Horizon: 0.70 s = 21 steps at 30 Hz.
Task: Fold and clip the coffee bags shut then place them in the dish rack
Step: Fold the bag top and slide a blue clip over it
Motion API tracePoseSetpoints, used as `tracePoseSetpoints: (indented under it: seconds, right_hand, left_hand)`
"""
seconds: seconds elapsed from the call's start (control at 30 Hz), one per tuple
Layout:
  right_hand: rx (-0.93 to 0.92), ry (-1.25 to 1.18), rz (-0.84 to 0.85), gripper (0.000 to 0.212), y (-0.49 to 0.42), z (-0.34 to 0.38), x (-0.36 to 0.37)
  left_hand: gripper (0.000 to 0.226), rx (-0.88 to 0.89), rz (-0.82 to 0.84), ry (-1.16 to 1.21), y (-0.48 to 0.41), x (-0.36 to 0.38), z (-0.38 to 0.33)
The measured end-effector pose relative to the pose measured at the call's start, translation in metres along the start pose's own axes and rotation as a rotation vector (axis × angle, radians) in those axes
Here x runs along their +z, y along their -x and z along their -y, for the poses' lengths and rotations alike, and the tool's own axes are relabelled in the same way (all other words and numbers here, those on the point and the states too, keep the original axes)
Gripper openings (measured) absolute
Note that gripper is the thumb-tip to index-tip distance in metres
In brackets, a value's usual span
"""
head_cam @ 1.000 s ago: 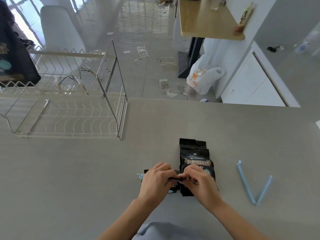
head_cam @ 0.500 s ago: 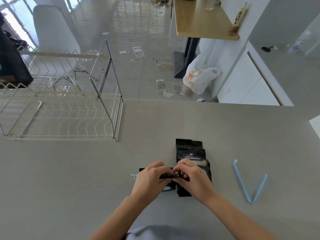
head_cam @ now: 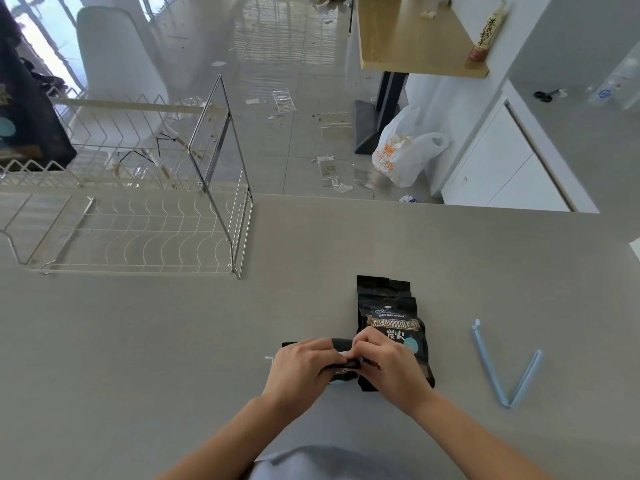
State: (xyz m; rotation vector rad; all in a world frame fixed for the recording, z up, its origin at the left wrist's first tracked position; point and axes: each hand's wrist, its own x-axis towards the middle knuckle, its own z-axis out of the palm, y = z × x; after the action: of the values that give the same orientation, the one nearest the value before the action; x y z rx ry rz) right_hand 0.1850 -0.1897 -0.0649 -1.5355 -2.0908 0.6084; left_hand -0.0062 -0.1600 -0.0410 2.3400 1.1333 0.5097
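Grip: left hand (head_cam: 301,368) and right hand (head_cam: 391,365) pinch folded coffee bag (head_cam: 341,342) on counter (head_cam: 138,341).

This looks like a home kitchen opening onto a dining area. A grey countertop (head_cam: 138,341) carries a 2-tier wire dish rack (head_cam: 138,233), and white cabinets (head_cam: 502,168) line the right wall. Beyond the counter, a glossy tiled floor (head_cam: 277,64) holds 1 white chair (head_cam: 114,53), a wooden table (head_cam: 408,36) and a plastic shopping bag (head_cam: 401,150).

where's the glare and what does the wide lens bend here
Head view: window glare streaks the floor tiles and whites out the top left; the lens splays the dish rack and cabinet lines outward; the printed coffee bag reads sharp, shadows soft.
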Motion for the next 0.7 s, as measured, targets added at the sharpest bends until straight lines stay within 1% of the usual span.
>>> tracePoseSetpoints:
  seconds: [0.1, 0.23, 0.33, 0.37, 0.4, 0.47, 0.5, 0.6, 0.7]
  right_hand:
    - [0.009, 0.003, 0.046, 0.014, 0.000, -0.001, 0.001]
    - [0.018, 0.016, 0.073, 0.007, -0.002, 0.003, -0.002]
    - [0.010, 0.081, 0.074, 0.007, -0.010, 0.014, -0.010]
    - [-0.005, 0.128, 0.063, 0.010, -0.014, 0.019, -0.012]
    - [-0.017, 0.171, 0.054, 0.016, -0.018, 0.026, -0.013]
    - [-0.043, 0.208, 0.035, 0.032, -0.025, 0.043, -0.011]
    - [-0.066, 0.204, 0.022, 0.036, -0.027, 0.051, -0.008]
    - [-0.129, 0.175, 0.040, 0.036, -0.034, 0.074, 0.010]
    - [-0.130, 0.182, 0.097, 0.031, -0.046, 0.084, 0.030]
  left_hand:
    - [0.013, 0.039, 0.027, 0.009, 0.004, 0.003, 0.002]
    - [0.024, 0.024, 0.051, 0.036, 0.004, 0.005, 0.003]
    - [0.014, 0.037, 0.007, 0.030, 0.001, -0.003, 0.004]
    - [0.011, 0.020, -0.003, 0.037, 0.002, -0.006, 0.005]
    - [0.015, -0.015, -0.008, 0.051, 0.003, -0.010, 0.008]
    - [0.031, -0.104, -0.035, 0.088, 0.012, -0.018, 0.024]
    - [0.036, -0.151, -0.049, 0.103, 0.018, -0.022, 0.034]
    - [0.043, -0.260, -0.049, 0.165, 0.038, -0.028, 0.060]
    - [0.039, -0.269, -0.016, 0.235, 0.046, -0.022, 0.071]
